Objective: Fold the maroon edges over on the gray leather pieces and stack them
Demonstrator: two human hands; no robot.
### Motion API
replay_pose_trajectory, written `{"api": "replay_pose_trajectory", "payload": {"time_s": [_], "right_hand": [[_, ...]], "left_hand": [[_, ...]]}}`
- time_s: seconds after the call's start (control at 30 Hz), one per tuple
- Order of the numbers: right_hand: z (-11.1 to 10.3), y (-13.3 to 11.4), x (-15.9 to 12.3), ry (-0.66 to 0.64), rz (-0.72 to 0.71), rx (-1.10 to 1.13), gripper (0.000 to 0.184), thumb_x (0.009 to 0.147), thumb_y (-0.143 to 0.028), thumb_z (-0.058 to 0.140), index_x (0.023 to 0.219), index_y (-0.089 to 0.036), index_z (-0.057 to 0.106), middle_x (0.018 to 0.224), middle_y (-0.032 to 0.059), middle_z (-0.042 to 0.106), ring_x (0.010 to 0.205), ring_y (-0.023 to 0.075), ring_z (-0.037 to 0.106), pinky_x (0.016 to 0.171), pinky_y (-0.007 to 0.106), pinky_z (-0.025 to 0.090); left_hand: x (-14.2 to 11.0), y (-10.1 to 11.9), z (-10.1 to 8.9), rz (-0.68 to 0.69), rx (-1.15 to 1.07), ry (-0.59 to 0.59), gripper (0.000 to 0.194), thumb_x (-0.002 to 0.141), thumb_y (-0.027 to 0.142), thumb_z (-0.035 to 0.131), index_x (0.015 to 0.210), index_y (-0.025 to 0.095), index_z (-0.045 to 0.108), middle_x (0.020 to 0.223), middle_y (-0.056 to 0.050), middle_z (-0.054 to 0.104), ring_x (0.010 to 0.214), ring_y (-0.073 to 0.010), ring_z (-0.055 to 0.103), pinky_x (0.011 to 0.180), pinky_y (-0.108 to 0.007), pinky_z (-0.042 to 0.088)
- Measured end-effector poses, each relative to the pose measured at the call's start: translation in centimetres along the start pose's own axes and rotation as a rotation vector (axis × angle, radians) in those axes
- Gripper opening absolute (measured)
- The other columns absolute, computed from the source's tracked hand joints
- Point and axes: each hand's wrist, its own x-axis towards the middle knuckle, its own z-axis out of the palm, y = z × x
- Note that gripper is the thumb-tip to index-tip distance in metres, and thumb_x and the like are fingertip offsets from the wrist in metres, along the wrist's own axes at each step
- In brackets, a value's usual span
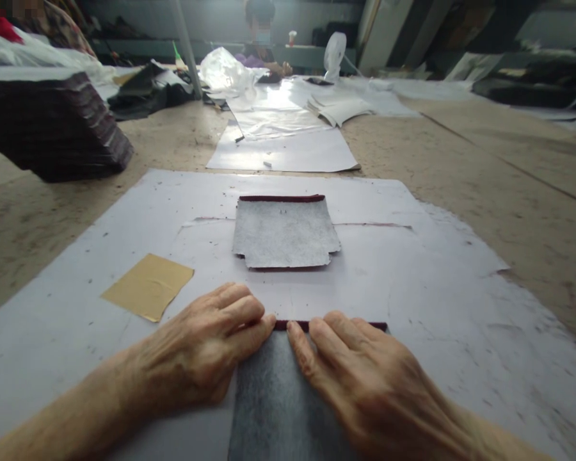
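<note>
A grey-backed piece with a dark red folded top edge (273, 397) lies flat on white paper close to me. My left hand (206, 346) rests on its upper left corner, fingers together and pressed down at the red fold. My right hand (360, 378) lies flat on its upper right part, fingers stretched toward the same fold. Both sets of fingertips nearly meet at the fold's middle. A second grey-backed piece with a dark red rim (284, 232) lies farther out on the paper, untouched.
A tan square of paper (148, 286) lies to the left on the big white sheet (441, 282). A dark stack of pieces (52, 128) sits far left. More white sheets (288, 147) stretch ahead toward a seated person (262, 45); a small fan (335, 54) stands nearby.
</note>
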Motion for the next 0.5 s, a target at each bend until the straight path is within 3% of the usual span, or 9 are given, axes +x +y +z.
{"api": "replay_pose_trajectory", "payload": {"time_s": [0.13,0.3,0.37,0.5], "right_hand": [[0.6,-0.3,1.1,0.073,-0.027,0.078,0.031,0.078,-0.001,0.032,0.077,-0.006,0.063,0.073,0.0120,0.057,0.068,0.0205,0.051,0.058,0.033,0.045],[2.2,0.4,1.0,0.164,-0.072,0.209,0.030,0.078,0.000,0.033,0.084,0.000,0.062,0.070,0.0130,0.054,0.066,0.0192,0.047,0.058,0.033,0.045],[2.4,0.7,0.9,0.168,-0.049,0.240,0.029,0.078,0.000,0.033,0.087,-0.001,0.061,0.073,0.0128,0.054,0.070,0.0194,0.047,0.059,0.033,0.047],[2.6,1.0,0.9,0.150,-0.071,0.291,0.033,0.077,0.002,0.033,0.101,0.003,0.056,0.077,0.0133,0.055,0.074,0.0197,0.046,0.064,0.033,0.048]], "left_hand": [[0.2,0.0,-0.1,0.025,-0.028,-0.060,0.021,0.080,0.003,0.036,0.093,0.008,0.052,0.074,-0.008,0.051,0.069,-0.0167,0.044,0.061,-0.033,0.040],[0.0,-0.9,-0.8,0.007,-0.113,-0.120,0.028,0.078,0.005,0.037,0.099,0.009,0.053,0.078,-0.008,0.052,0.071,-0.0178,0.045,0.065,-0.035,0.038],[-0.3,-1.6,-1.5,-0.067,-0.225,-0.082,0.033,0.078,0.005,0.036,0.103,0.014,0.055,0.082,-0.007,0.053,0.074,-0.0162,0.048,0.069,-0.033,0.038],[-0.8,-2.6,-2.6,-0.254,-0.452,-0.060,0.024,0.080,0.010,0.043,0.088,0.018,0.065,0.068,-0.002,0.054,0.062,-0.0100,0.049,0.060,-0.023,0.038]]}}
